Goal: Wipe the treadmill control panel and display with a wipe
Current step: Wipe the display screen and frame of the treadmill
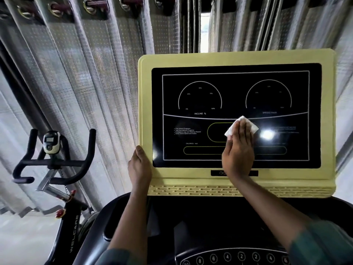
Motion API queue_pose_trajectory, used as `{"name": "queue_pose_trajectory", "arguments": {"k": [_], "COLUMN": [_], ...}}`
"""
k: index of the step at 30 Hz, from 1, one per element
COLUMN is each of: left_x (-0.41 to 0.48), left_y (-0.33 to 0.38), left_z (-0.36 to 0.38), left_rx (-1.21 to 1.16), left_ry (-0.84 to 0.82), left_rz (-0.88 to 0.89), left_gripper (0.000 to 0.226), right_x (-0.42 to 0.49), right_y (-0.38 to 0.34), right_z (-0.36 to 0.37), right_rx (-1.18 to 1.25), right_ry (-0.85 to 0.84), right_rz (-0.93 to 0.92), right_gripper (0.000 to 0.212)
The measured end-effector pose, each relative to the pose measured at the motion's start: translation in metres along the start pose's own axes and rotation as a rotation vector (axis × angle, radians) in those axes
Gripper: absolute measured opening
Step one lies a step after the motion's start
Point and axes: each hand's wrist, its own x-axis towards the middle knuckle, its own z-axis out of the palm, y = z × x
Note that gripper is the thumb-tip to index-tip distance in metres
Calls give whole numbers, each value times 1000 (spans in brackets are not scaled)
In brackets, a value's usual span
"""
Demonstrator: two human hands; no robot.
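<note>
Black lower panel: a dark control panel (235,258) with round numbered buttons sits at the bottom edge of the view, between the person's two forearms.
Sleeves: green cuffs show at both wrists near the bottom corners.
Left hand: the left hand (139,165) is closed around the lower-left edge of the yellow frame (238,57), thumb on the front face, fingers hidden behind it.
Right hand: the right hand (238,152) lies flat and open, fingers together, pressing a white wipe (248,124) against the screen.
Wipe: folded, it peeks out above and beside the fingertips, in the lower middle of the screen, just left of a bright glare spot.
Screen: the black display (200,134) carries two dial outlines, the left one marked "INCLINE %", and a line reading "CALORIES".
Vent: a slotted yellow strip (191,189) runs under the screen.
Left side: an exercise bike (53,148) with black handlebars and a small monitor stands beside the treadmill.
Background: pale grey curtains (86,73) hang on metal rings, with a narrow gap of daylight above the frame.
</note>
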Motion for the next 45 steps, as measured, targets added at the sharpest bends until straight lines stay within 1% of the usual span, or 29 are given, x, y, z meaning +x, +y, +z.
{"name": "queue_pose_trajectory", "arguments": {"k": [1,2,4,5,6,7,8,11,13,14,15,16,19,20,21,23,27,29,30,31,34,35,36,37,39,42,43,45], "left_x": [1,2,3,4,5,7,8,8,8,8,8,8,7,7,7,7,7,9,9,10,11,11,11,12,14,15,14,13], "left_y": [0,0,-2,-4,-5,-7,-8,-11,-13,-14,-15,-16,-16,-17,-17,-17,-19,-20,-21,-22,-23,-24,-25,-26,-28,-31,-31,-30], "left_z": [-1,-2,-4,-5,-6,-7,-7,-6,-5,-5,-4,-3,-1,0,-1,0,0,0,1,1,1,0,0,-1,-2,-4,-4,-4], "left_rx": [-9,-13,-23,-34,-43,-50,-54,-64,-82,-100,-113,-119,-119,-126,-131,-134,-136,-141,-148,-154,-170,-179,-186,-190,-193,-200,-206,-219], "left_ry": [-14,-27,-72,-97,-117,-131,-144,-164,-172,-174,-172,-163,-143,-137,-129,-125,-132,-141,-145,-149,-162,-165,-170,-173,-188,-208,-211,-205], "left_rz": [-12,-30,-52,-55,-61,-69,-75,-83,-79,-76,-71,-65,-66,-65,-63,-61,-75,-79,-77,-76,-91,-88,-85,-85,-89,-101,-104,-101], "left_gripper": [76,74,74,74,74,74,74,74,76,77,77,78,80,82,82,82,81,81,81,81,79,77,76,74,72,76,76,73], "right_x": [-17,-41,-91,-103,-102,-91,-77,-20,-2,-6,-19,-38,-104,-111,-107,-81,-11,-9,-21,-40,-107,-116,-111,-99,-66,-8,-1,-13], "right_y": [-9,-17,-24,-21,-18,-14,-13,-14,-21,-27,-32,-38,-43,-40,-38,-38,-49,-58,-63,-68,-70,-67,-64,-61,-65,-75,-79,-89], "right_z": [6,11,13,11,8,6,5,2,5,9,14,18,21,20,18,16,18,25,30,35,40,38,36,34,31,31,32,39], "right_rx": [10,26,32,20,22,38,52,35,19,21,30,45,30,25,36,65,15,11,24,49,44,28,31,40,66,33,14,16], "right_ry": [-5,-47,-223,-289,-315,-310,-284,-112,-39,-20,-18,-45,-268,-313,-332,-325,-136,-84,-82,-103,-275,-318,-343,-359,-346,-195,-157,-126], "right_rz": [-23,-99,-337,-445,-506,-507,-455,-167,-38,-16,-37,-112,-456,-531,-560,-488,-150,-93,-112,-168,-480,-577,-629,-633,-531,-241,-175,-140], "right_gripper": [51,51,53,55,55,54,52,50,51,51,51,51,53,54,54,52,50,51,51,51,58,61,60,58,53,51,51,52]}}
